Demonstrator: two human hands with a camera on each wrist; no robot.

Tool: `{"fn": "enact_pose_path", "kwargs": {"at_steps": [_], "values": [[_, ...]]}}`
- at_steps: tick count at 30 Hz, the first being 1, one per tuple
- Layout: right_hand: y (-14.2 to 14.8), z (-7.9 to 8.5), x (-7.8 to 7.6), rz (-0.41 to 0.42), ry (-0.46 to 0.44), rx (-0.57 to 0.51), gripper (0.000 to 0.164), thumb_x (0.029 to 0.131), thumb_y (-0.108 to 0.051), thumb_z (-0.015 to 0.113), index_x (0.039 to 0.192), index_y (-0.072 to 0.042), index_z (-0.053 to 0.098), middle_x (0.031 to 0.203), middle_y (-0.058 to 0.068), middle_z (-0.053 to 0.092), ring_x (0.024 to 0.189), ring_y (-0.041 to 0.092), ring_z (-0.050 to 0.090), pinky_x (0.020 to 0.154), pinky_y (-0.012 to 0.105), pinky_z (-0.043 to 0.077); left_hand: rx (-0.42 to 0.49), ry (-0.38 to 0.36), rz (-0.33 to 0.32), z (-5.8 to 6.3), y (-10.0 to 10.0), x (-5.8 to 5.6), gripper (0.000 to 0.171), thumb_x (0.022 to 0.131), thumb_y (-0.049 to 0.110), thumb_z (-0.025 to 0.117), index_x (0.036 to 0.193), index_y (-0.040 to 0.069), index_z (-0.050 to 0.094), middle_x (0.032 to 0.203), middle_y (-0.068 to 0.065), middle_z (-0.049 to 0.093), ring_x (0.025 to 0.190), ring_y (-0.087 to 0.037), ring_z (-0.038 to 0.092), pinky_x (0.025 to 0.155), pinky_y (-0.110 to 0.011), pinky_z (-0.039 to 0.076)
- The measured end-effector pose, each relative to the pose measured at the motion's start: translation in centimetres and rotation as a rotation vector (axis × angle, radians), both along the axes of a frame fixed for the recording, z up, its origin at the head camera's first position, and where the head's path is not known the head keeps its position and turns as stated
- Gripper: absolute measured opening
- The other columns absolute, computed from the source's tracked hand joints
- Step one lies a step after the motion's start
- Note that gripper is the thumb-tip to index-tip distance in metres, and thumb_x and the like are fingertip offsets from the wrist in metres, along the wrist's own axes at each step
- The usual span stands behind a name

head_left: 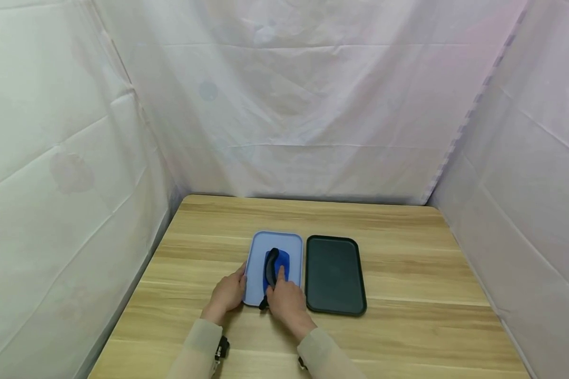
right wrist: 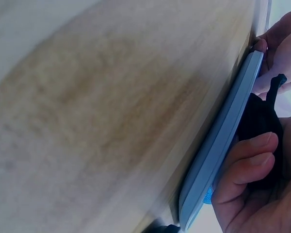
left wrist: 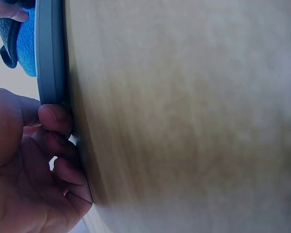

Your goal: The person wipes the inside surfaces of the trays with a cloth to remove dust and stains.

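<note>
A light blue tray [head_left: 280,240] lies on the wooden table, and on it rests a fuzzy blue pad [head_left: 283,259] with a curved black handle [head_left: 271,271]. From the left, my left hand [head_left: 228,292] pinches the tray's side near its front corner. In the left wrist view its fingertips [left wrist: 56,119] are right at the tray's outer wall, low by the tabletop. My right hand [head_left: 286,301] grips the near end of the pad's black part, its index finger lying forward over the blue. A thin black tail [right wrist: 277,85] sticks out by the palm in the right wrist view.
A dark green tray [head_left: 335,275] lies just right of the blue one, a narrow gap between them. The wooden table [head_left: 408,263] stretches to both sides. White curtains [head_left: 303,105] enclose the back and sides.
</note>
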State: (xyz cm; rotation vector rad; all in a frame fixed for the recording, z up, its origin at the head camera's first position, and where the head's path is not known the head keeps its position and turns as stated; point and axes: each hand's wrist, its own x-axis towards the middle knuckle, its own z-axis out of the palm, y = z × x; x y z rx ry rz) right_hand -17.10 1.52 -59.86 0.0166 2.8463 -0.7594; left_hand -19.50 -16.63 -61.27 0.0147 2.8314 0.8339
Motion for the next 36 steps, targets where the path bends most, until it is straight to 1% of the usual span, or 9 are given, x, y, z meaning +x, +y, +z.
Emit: {"fn": "enact_pose_path", "kwargs": {"at_steps": [6,11,14,18,20,25,32,34,36], "values": [[0.5,0.2,0.2,-0.021,0.003,0.013,0.076,0.102,-0.042,0.060,0.161,-0.004,0.033,0.050,0.004,0.051,0.043,0.018,0.043,0.042,0.036,0.034,0.012,-0.011,0.002,-0.1,0.0,0.1,0.050,0.110,0.022,0.046,0.159,0.010,0.042,0.133,-0.028,0.066,0.082,-0.026,0.067,0.078,-0.049,0.056],[1.0,0.2,0.2,-0.029,-0.002,0.016,0.074,0.102,-0.041,0.059,0.161,-0.005,0.034,0.050,0.004,0.051,0.043,0.017,0.040,0.041,0.036,0.032,0.004,-0.015,0.005,0.0,0.1,0.1,0.050,0.110,0.022,0.045,0.159,0.010,0.042,0.136,-0.028,0.065,0.092,-0.028,0.069,0.084,-0.052,0.056],[1.2,0.2,0.3,-0.031,0.010,0.013,0.074,0.102,-0.039,0.060,0.161,-0.004,0.034,0.048,0.002,0.048,0.042,0.015,0.036,0.040,0.035,0.030,0.006,-0.022,0.010,0.1,0.2,0.1,0.050,0.110,0.022,0.045,0.159,0.009,0.042,0.134,-0.027,0.066,0.083,-0.026,0.067,0.079,-0.049,0.056],[1.5,0.3,0.3,-0.026,0.019,0.002,0.074,0.102,-0.038,0.061,0.161,-0.002,0.034,0.045,-0.002,0.043,0.040,0.013,0.031,0.039,0.033,0.027,0.016,-0.032,0.014,0.3,0.3,0.1,0.050,0.110,0.022,0.045,0.158,0.007,0.042,0.127,-0.027,0.070,0.067,-0.021,0.058,0.069,-0.041,0.051],[1.7,0.3,0.4,-0.025,0.021,-0.005,0.074,0.102,-0.038,0.060,0.161,-0.001,0.033,0.045,-0.002,0.042,0.040,0.012,0.030,0.039,0.032,0.026,0.012,-0.030,0.013,0.3,0.3,0.1,0.050,0.110,0.021,0.045,0.158,0.006,0.042,0.127,-0.027,0.070,0.067,-0.020,0.057,0.069,-0.040,0.050],[2.0,0.3,0.4,-0.022,0.022,-0.004,0.074,0.102,-0.038,0.060,0.161,-0.001,0.033,0.045,-0.003,0.040,0.039,0.012,0.028,0.039,0.032,0.025,0.003,-0.030,0.018,0.3,0.3,0.2,0.050,0.110,0.022,0.045,0.158,0.007,0.043,0.136,-0.026,0.066,0.075,-0.022,0.060,0.076,-0.045,0.053],[2.4,0.4,0.4,-0.016,0.005,0.005,0.073,0.103,-0.038,0.059,0.161,-0.002,0.033,0.044,-0.003,0.040,0.039,0.012,0.026,0.040,0.032,0.025,0.000,-0.033,0.023,0.3,0.4,0.1,0.050,0.110,0.022,0.045,0.158,0.007,0.043,0.136,-0.026,0.065,0.079,-0.024,0.063,0.080,-0.048,0.054],[2.5,0.5,0.4,-0.015,0.002,0.008,0.073,0.103,-0.038,0.060,0.161,-0.002,0.034,0.045,-0.002,0.042,0.039,0.012,0.027,0.040,0.032,0.025,0.000,-0.030,0.021,0.3,0.3,0.1,0.050,0.110,0.022,0.045,0.158,0.007,0.043,0.137,-0.026,0.065,0.084,-0.024,0.065,0.083,-0.050,0.055],[2.6,0.6,0.4,-0.011,-0.002,0.012,0.072,0.103,-0.038,0.060,0.161,-0.002,0.035,0.045,0.000,0.044,0.040,0.013,0.029,0.040,0.033,0.026,0.000,-0.030,0.021,0.3,0.3,0.2,0.050,0.110,0.022,0.045,0.158,0.008,0.043,0.138,-0.025,0.065,0.092,-0.026,0.069,0.088,-0.052,0.055]]}}
